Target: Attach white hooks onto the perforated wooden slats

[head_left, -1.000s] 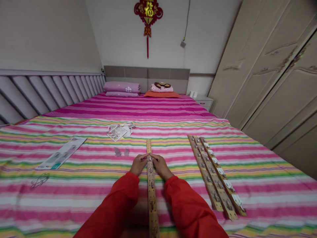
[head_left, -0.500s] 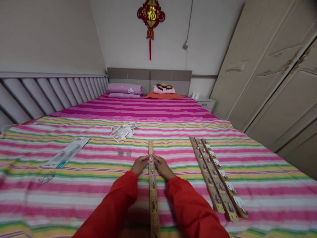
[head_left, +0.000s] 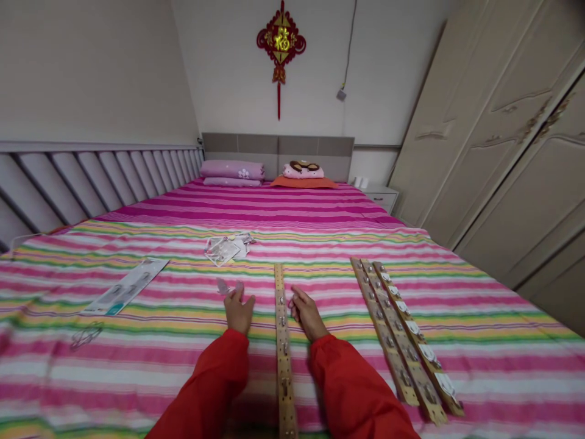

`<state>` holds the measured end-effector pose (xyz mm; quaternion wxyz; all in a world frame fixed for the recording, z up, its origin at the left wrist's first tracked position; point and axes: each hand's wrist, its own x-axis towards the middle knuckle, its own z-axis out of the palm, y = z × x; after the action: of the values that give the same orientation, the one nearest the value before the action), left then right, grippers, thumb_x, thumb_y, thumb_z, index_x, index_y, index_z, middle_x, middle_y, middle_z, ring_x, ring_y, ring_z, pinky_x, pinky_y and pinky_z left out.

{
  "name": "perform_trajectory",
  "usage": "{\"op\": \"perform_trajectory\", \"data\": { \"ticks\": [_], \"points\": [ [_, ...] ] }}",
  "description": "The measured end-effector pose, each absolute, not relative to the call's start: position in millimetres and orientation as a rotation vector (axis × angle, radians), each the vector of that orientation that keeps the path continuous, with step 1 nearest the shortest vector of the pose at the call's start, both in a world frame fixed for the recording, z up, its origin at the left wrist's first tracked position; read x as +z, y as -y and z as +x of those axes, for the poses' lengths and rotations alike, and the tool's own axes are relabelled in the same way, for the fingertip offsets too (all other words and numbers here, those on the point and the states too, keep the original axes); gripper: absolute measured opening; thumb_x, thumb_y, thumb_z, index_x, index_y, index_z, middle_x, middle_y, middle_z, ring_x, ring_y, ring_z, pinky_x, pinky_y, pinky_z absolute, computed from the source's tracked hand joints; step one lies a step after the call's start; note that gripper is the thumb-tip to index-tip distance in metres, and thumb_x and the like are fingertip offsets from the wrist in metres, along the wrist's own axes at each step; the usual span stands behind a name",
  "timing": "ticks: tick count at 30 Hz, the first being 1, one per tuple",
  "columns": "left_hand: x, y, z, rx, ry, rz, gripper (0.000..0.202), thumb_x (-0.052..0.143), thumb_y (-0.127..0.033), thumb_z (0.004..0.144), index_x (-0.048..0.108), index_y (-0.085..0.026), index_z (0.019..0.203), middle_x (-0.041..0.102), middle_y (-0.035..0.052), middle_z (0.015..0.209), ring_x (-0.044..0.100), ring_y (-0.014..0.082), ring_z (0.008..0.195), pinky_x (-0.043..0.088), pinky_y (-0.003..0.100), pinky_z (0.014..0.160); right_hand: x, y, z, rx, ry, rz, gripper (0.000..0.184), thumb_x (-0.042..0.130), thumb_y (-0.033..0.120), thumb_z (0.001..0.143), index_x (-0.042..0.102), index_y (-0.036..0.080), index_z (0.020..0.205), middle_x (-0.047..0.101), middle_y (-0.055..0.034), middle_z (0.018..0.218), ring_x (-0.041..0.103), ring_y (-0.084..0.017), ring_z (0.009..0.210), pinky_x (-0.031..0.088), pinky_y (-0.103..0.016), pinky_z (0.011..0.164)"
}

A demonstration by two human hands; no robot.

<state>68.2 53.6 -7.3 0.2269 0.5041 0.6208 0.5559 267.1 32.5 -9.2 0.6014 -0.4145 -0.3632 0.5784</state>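
Observation:
A long tan strip with several small metal hooks (head_left: 281, 350) lies lengthwise on the striped bed sheet between my forearms. Left of it, my left hand (head_left: 239, 312) has its fingers apart, the tips at two small greyish translucent pieces (head_left: 223, 285); whether they touch is hard to tell. My right hand (head_left: 307, 313) is just right of the strip, off it, with the index finger stretched out and the others loosely bent. Nothing clear shows in that hand.
Three more hook strips (head_left: 395, 332) lie side by side at right. A flat clear package (head_left: 128, 286) and a thin wire-like tangle (head_left: 86, 334) are at left. Clear packets (head_left: 228, 249) form a pile farther back. Pillows (head_left: 233, 171) rest by the headboard (head_left: 315, 146).
Both hands have let go of the strip's upper hook. My left hand moved left to the translucent pieces; my right hand drew slightly right and nearer. The view tilted up a little.

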Motion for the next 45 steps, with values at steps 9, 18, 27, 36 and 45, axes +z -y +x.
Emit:
{"op": "perform_trajectory", "data": {
  "ticks": [9,18,27,36,45],
  "points": [
    [23.8,-19.5,103.2,1.425,-1.610,2.232,0.048,0.045,-0.025,0.086,0.045,-0.018,0.134,0.050,0.0133,0.131,0.044,0.0272,0.124,0.039,0.046,0.102,-6.6,-31.9,270.8,1.362,0.765,-0.874,0.039,0.073,0.042,0.064,0.068,0.014,0.091,0.056,0.0041,0.057,0.039,-0.005,0.038,0.022,-0.019,0.036],
    [23.2,-5.9,115.8,1.094,-1.292,2.811,0.045,0.039,-0.019,0.089,0.044,-0.019,0.134,0.055,0.0120,0.130,0.050,0.0237,0.120,0.041,0.044,0.102,17.1,-23.7,271.9,1.403,0.766,-0.778,0.039,0.072,0.052,0.065,0.068,0.015,0.076,0.060,0.0004,0.060,0.038,-0.005,0.039,0.022,-0.020,0.036],
    [33.6,-3.7,113.3,1.108,-1.131,2.840,0.039,0.041,-0.018,0.089,0.051,-0.018,0.127,0.060,0.0104,0.123,0.052,0.0214,0.118,0.045,0.040,0.100,23.0,-26.9,264.8,1.426,0.728,-0.749,0.030,0.073,0.044,0.067,0.061,0.016,0.064,0.054,0.0028,0.050,0.036,-0.006,0.039,0.023,-0.019,0.036],
    [46.9,-2.4,117.0,1.518,-1.218,2.218,0.015,0.052,-0.025,0.085,0.064,-0.019,0.090,0.058,0.0115,0.117,0.055,0.0220,0.112,0.047,0.038,0.095,30.0,-25.5,267.9,1.517,0.544,-0.608,0.018,0.080,0.021,0.059,0.066,0.017,0.069,0.064,0.0005,0.065,0.055,-0.010,0.053,0.045,-0.021,0.051],
    [69.6,-16.1,134.0,1.410,-1.057,1.247,0.027,0.069,-0.035,0.066,0.067,-0.015,0.083,0.071,0.0051,0.081,0.065,0.0169,0.077,0.052,0.029,0.073,39.9,-20.0,253.7,1.574,0.551,-0.544,0.020,0.081,0.021,0.062,0.068,0.017,0.076,0.070,-0.0009,0.070,0.063,-0.011,0.060,0.048,-0.018,0.052]
  ]
}}
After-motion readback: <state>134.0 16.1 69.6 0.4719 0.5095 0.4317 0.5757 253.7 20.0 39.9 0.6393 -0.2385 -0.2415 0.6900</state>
